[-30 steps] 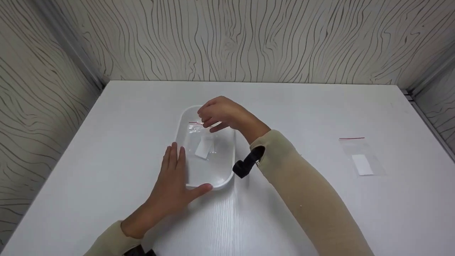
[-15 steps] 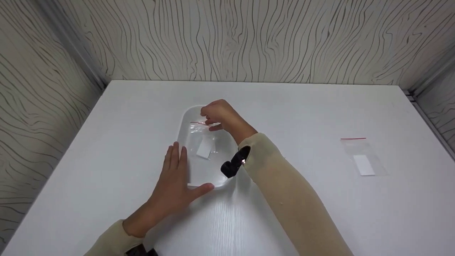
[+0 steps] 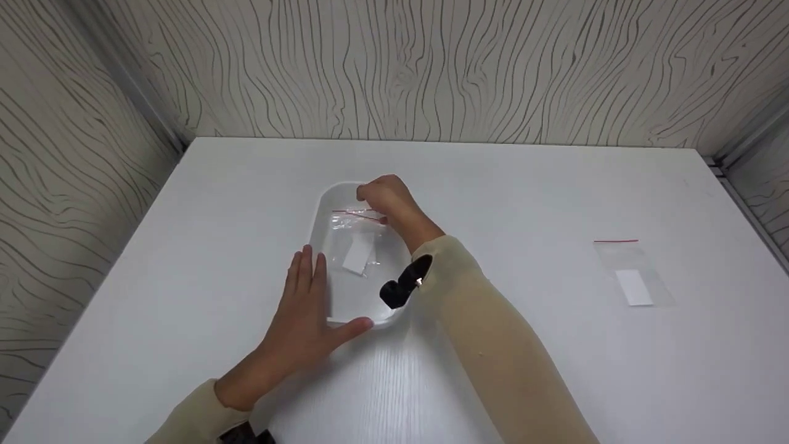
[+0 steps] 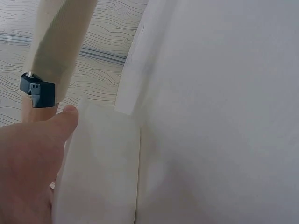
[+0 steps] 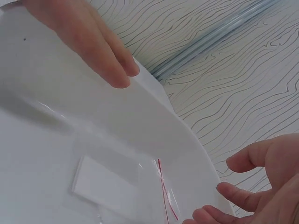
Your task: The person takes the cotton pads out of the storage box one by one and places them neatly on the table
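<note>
A white oblong tray [image 3: 357,300] lies in the middle of the table. Inside it, two clear zip bags [image 3: 359,250] overlap, their red seal lines crossing, with a white card showing through the plastic. My left hand [image 3: 302,320] rests along the tray's left side, fingers straight and thumb stretched over the near rim. Over the far right rim is my right hand [image 3: 393,198], beside the bags' red seals. The right wrist view shows its fingers [image 5: 243,196] loosely bent and spread at the rim, with nothing between them.
Another clear zip bag [image 3: 633,274] with a red seal and a white card lies on the right of the white table [image 3: 524,197]. Wood-patterned panels [image 3: 400,68] enclose the back and sides. Small black cameras are strapped to both wrists.
My right hand has shifted right, off the bags' red seals toward the far right rim, so both seals show more fully. The left hand has stayed on the tray.
</note>
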A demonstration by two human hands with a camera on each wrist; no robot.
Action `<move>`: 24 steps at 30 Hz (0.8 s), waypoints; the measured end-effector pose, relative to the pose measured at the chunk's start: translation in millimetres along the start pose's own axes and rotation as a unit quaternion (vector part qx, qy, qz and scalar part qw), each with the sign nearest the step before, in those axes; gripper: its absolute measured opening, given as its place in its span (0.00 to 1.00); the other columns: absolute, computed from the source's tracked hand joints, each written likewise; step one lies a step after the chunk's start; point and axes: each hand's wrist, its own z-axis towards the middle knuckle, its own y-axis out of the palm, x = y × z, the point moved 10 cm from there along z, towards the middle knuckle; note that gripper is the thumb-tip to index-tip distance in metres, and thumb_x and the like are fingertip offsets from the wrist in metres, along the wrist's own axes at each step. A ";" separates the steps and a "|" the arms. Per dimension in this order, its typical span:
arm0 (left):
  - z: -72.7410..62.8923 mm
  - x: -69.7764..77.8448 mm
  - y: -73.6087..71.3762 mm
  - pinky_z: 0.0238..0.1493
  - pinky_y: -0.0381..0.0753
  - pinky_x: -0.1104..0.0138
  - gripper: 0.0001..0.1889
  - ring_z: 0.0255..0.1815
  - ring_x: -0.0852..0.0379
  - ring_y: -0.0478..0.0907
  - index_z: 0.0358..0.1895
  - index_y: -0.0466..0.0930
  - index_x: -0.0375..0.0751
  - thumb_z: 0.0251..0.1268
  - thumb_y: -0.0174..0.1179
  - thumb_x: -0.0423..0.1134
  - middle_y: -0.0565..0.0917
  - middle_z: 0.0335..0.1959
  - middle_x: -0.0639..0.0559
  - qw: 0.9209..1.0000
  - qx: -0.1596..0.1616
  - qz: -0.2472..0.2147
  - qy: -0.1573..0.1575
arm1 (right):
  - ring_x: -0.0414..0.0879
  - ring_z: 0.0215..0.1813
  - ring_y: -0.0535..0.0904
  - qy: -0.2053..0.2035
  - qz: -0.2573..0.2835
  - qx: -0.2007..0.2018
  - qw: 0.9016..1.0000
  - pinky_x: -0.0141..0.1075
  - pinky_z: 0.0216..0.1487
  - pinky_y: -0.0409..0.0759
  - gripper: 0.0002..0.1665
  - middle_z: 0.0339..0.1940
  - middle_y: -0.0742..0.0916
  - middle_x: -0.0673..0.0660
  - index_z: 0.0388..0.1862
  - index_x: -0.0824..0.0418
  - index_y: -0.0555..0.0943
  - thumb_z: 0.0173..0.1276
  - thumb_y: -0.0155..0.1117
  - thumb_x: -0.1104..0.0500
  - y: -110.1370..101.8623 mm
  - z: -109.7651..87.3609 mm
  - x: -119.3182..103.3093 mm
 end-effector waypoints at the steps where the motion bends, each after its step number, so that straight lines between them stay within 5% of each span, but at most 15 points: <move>1: 0.1 -0.1 0.3 0.77 0.50 0.44 0.66 0.83 0.34 0.32 0.79 0.47 0.23 0.54 0.67 0.72 0.38 0.82 0.30 1.000 -0.001 0.000 -0.001 | 0.50 0.54 0.76 -0.008 -0.014 0.002 1.000 0.44 0.60 0.79 0.25 0.58 0.83 0.59 0.62 0.67 0.78 0.69 0.60 0.58 -0.4 -0.5 -0.1; 5: -0.1 -0.6 1.6 0.77 0.51 0.43 0.66 0.83 0.35 0.32 0.79 0.46 0.23 0.54 0.66 0.73 0.38 0.82 0.31 1.000 -0.005 -0.002 -0.003 | 0.51 0.53 0.78 -0.046 -0.104 0.006 0.993 0.44 0.61 0.77 0.24 0.56 0.85 0.60 0.59 0.67 0.80 0.69 0.59 0.56 1.7 -3.0 -2.7; 11: -0.8 0.4 2.3 0.77 0.51 0.43 0.66 0.83 0.34 0.33 0.79 0.47 0.23 0.54 0.66 0.73 0.39 0.82 0.30 1.000 -0.002 -0.003 0.003 | 0.49 0.43 0.76 -0.093 -0.239 0.010 0.966 0.43 0.54 0.79 0.17 0.43 0.86 0.58 0.48 0.67 0.84 0.69 0.63 0.55 11.7 -6.4 -8.3; 24: -1.4 2.8 1.8 0.77 0.51 0.43 0.65 0.82 0.33 0.33 0.78 0.47 0.22 0.54 0.67 0.71 0.39 0.82 0.29 1.000 -0.001 0.002 0.005 | 0.49 0.40 0.72 -0.100 -0.307 -0.022 0.946 0.42 0.50 0.77 0.20 0.48 0.85 0.61 0.52 0.70 0.82 0.67 0.63 0.57 23.0 -6.6 -3.8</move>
